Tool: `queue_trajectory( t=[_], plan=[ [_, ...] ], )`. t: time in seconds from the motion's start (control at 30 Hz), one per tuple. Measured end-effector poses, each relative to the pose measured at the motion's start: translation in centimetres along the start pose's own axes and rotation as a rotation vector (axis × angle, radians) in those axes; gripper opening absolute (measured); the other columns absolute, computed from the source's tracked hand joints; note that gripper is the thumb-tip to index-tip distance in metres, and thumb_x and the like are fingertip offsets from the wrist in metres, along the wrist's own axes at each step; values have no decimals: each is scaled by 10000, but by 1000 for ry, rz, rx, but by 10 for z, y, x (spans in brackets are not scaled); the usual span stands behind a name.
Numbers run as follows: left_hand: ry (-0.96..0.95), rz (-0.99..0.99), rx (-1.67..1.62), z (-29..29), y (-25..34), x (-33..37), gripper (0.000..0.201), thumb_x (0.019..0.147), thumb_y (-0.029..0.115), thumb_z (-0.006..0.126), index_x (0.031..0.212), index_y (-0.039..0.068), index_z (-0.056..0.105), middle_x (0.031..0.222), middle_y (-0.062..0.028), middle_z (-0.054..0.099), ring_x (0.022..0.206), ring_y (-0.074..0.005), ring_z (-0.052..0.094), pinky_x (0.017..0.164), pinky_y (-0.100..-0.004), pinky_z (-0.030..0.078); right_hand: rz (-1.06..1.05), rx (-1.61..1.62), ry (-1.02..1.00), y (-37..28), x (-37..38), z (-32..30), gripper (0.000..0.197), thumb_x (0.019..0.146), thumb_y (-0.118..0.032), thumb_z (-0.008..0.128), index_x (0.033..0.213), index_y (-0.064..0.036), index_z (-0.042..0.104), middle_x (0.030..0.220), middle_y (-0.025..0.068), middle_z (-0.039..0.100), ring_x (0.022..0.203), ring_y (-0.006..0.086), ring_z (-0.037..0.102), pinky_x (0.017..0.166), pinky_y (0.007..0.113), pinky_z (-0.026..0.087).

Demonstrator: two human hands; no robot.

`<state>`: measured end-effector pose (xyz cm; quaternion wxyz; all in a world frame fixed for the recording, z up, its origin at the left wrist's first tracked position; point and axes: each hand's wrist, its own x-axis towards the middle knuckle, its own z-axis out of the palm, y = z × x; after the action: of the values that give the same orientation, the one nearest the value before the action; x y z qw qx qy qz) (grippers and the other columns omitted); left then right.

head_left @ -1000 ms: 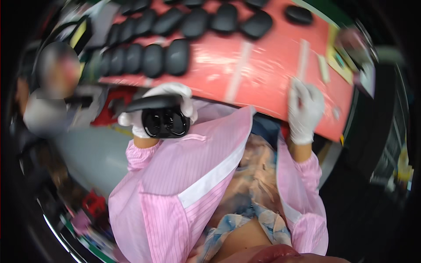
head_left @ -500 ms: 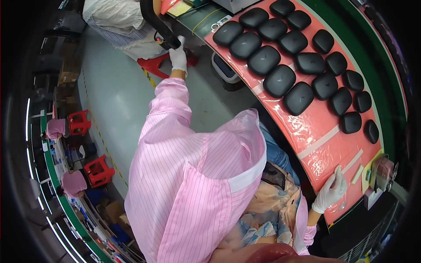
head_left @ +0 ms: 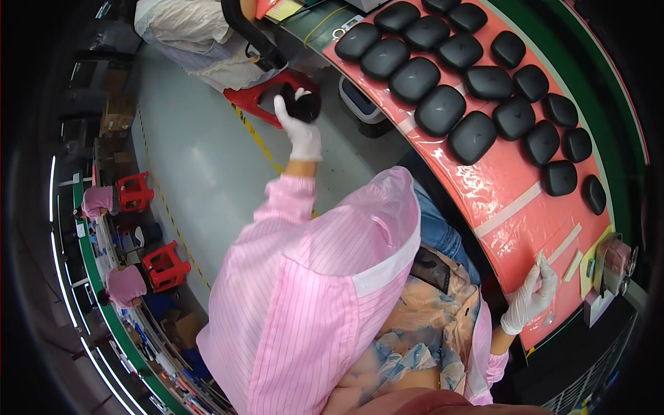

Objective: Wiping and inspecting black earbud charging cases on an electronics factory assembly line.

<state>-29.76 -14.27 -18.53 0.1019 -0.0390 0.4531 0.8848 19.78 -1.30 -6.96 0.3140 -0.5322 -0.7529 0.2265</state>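
Note:
My left hand (head_left: 303,135), in a white glove, is stretched out over the floor at the upper middle. Its fingers are closed round a dark rounded piece (head_left: 304,106), partly hidden by the fingers; its exact kind does not show. My right hand (head_left: 531,299), also gloved, is over the near end of the red mat (head_left: 508,235). Its thumb and fingertips come together in a pinch, and whether anything small is between them cannot be made out. Several black rounded cases (head_left: 472,137) lie in rows on the mat, beyond my right hand.
A red stool (head_left: 266,104) and a person in pale clothing (head_left: 183,41) are past my left hand, beside a thick black curved tube (head_left: 249,31). Beside the bench is a grey bin (head_left: 360,100). A small clear container (head_left: 615,263) stands right of my right hand.
My left hand has drawn back from the black tube toward me and now holds the dark piece. My right hand has lifted slightly and its fingers have come together.

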Motion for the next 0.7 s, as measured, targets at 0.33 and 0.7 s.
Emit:
queue_trajectory(
  t=[0.33,0.7],
  plan=[
    [-1218,-519,117,184,41,-207,1132,785,860,330,1346,-118,430,1183,-256,610,1079,-353,621,928,-412,524,-565,229,-79,-94,63,-3,296,763,97,639,1016,-44,698,891,59,632,821,176,589,724,280,447],
    [-1445,-725,-3,220,-1,-273,832,871,665,440,1305,-43,497,1128,-206,635,996,-248,643,852,-344,539,-586,190,-67,-65,59,-41,361,636,111,611,912,-89,729,774,12,590,714,184,545,657,288,433]
  ],
)
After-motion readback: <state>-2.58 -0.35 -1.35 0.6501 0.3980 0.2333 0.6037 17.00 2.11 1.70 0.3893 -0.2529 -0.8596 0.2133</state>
